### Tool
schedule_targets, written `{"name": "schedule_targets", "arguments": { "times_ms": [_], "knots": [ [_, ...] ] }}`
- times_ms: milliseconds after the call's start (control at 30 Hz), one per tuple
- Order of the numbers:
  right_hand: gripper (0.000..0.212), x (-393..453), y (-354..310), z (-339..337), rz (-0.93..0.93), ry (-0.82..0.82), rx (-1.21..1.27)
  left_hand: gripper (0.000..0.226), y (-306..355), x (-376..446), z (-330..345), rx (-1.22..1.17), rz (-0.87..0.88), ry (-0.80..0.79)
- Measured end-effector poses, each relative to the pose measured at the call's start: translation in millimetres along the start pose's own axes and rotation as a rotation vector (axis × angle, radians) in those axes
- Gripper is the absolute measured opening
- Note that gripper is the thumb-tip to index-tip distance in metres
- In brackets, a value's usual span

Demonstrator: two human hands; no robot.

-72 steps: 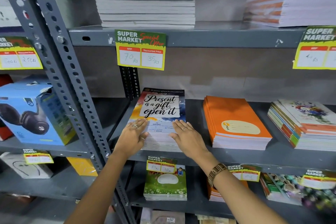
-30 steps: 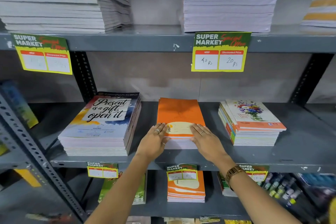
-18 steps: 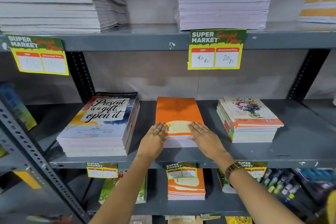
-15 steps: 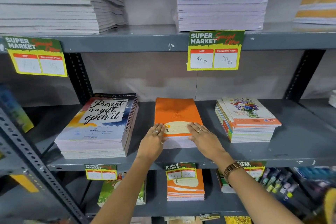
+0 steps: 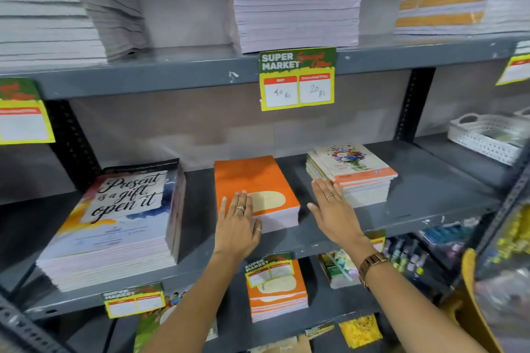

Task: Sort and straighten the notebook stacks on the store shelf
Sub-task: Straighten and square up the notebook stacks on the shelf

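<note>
Three notebook stacks lie on the grey middle shelf (image 5: 415,218). The orange stack (image 5: 252,178) is in the centre, and my left hand (image 5: 236,226) rests flat on its front left corner, fingers spread. My right hand (image 5: 332,209) hovers flat and open in the gap between the orange stack and the floral-cover stack (image 5: 355,172), fingertips near that stack's left edge; whether they touch it I cannot tell. The "Present is a gift, open it" stack (image 5: 114,221) lies to the left, apart from both hands.
Tall pale stacks (image 5: 295,0) fill the upper shelf, whose front edge carries a yellow price tag (image 5: 296,80). A white perforated basket (image 5: 487,137) stands at the far right. Another orange stack (image 5: 276,292) lies on the shelf below. Black perforated uprights (image 5: 413,106) frame the bay.
My right hand has left the orange stack and moved right, to the left edge of the floral stack. My left hand stays on the orange stack. The view has shifted right.
</note>
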State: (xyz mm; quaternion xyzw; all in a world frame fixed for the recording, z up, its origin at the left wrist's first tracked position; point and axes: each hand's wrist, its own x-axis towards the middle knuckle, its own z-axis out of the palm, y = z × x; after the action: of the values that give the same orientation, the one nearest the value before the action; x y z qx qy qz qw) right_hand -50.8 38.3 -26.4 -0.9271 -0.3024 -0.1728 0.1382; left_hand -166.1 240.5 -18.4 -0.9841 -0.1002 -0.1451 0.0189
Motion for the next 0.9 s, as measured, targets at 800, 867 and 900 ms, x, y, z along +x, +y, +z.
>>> {"name": "schedule_targets", "arguments": {
  "times_ms": [800,867,900],
  "knots": [
    [0.050,21.8,193.9,-50.4,-0.065,-0.178,0.016,0.059,194.6,104.9,10.3,-0.213,0.089,-0.083],
    [0.049,26.4,198.8,-47.5,-0.108,-0.189,0.020,0.057,198.1,109.6,12.9,-0.218,0.072,-0.097],
    [0.049,28.2,199.6,-47.1,-0.117,-0.188,0.034,0.056,198.1,110.1,14.2,-0.235,0.064,-0.098]
  ]
}}
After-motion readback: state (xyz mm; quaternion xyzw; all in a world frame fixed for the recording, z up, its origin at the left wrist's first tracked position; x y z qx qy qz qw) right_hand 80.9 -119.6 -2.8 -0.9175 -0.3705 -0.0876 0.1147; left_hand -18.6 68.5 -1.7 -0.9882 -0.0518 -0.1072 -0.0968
